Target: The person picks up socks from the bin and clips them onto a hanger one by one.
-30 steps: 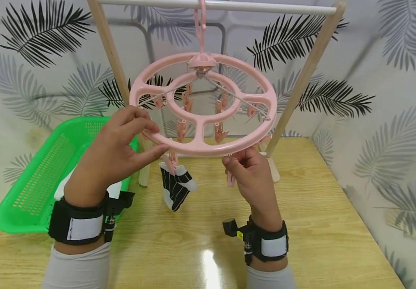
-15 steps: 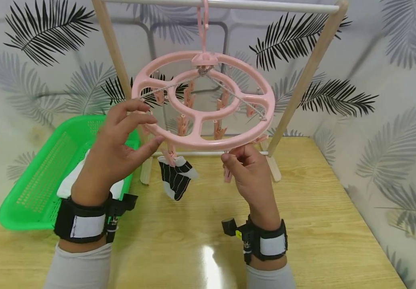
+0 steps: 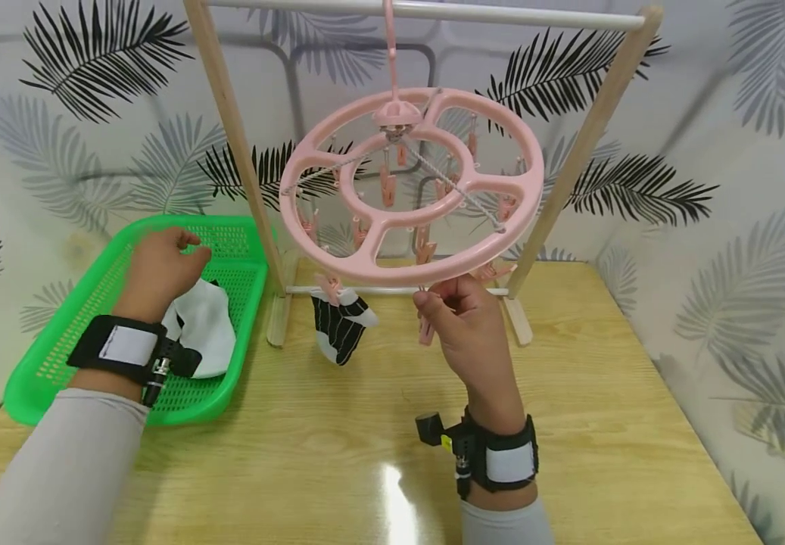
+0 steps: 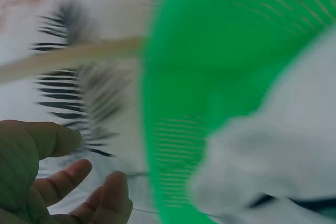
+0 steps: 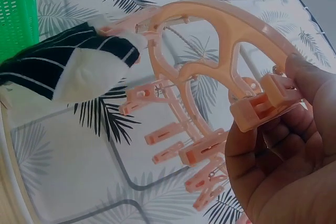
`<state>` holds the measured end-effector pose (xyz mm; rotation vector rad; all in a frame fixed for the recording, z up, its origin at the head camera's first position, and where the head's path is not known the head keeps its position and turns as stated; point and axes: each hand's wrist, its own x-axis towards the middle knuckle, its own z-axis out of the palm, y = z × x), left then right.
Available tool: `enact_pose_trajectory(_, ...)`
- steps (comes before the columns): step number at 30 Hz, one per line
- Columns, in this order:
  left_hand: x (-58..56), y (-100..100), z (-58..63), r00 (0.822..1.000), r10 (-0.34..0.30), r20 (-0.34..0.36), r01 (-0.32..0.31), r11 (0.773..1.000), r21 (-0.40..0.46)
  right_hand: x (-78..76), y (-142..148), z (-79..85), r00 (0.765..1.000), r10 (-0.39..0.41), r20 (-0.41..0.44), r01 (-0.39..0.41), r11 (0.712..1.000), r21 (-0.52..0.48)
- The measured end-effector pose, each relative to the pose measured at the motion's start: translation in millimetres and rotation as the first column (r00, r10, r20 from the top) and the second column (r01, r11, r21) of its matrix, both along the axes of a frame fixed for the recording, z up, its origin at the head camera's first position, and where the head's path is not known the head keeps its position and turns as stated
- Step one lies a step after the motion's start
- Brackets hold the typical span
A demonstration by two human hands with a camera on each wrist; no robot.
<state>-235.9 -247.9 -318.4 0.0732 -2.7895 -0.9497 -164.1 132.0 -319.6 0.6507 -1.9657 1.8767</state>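
A round pink clip hanger (image 3: 535, 163) hangs by its hook, tilted, from the rack's white bar. My right hand (image 3: 474, 329) pinches a pink clothespin (image 5: 260, 106) below the hanger's near rim. A black-and-white striped sock (image 3: 341, 329) hangs from another clothespin (image 3: 329, 288) at the front left. My left hand (image 3: 163, 269) is above the green basket (image 3: 256, 299), fingers loosely bent with nothing between them. White fabric with dark parts (image 3: 207, 329) lies inside the basket, partly hidden by my left wrist in the head view.
The rack has slanted wooden posts (image 3: 232, 113) and a top bar (image 3: 501, 15); its feet (image 3: 518, 322) stand on the wooden table (image 3: 603, 424). Several other pink clothespins (image 5: 163, 132) dangle from the hanger. A leaf-patterned covering (image 3: 739, 288) surrounds the table.
My left hand has left the hanger's rim and moved left over the basket. The hanger has turned and tilts more. My right hand keeps its pinch on the clothespin.
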Motion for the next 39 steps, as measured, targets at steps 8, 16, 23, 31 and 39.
enact_pose_trajectory(8, -25.6, -28, -54.1, 0.996, 0.049, 0.072, -0.037, 0.987, -0.155, -1.4, 4, -2.8, 1.0, 0.006, -0.002, -0.006, 1.0, -0.006)
enact_pose_trajectory(16, -27.7, -32, -73.5, 0.992, 0.116, 0.045, -0.106, 0.978, -0.181, -2.3, 2, -3.9, 1.0, 0.02, 0.003, -0.021, 1.0, 0.02)
enact_pose_trajectory(23, -26.9, -24, -74.5, 0.996, 0.078, -0.04, -0.084, 0.977, -0.196, -3.5, 5, -5.2, 0.999, 0.033, 0.003, -0.033, 0.999, 0.019)
enact_pose_trajectory(31, -23.0, -14, -56.6, 0.986, 0.056, -0.154, -0.077, 0.988, -0.133, -4.7, 5, -5.5, 0.998, 0.06, -0.012, -0.06, 0.998, 0.005)
enact_pose_trajectory(39, -14.2, -8, -32.3, 0.991, 0.111, -0.08, -0.107, 0.993, 0.056, -3.5, 4, -4.5, 0.998, 0.065, -0.001, -0.065, 0.998, 0.008)
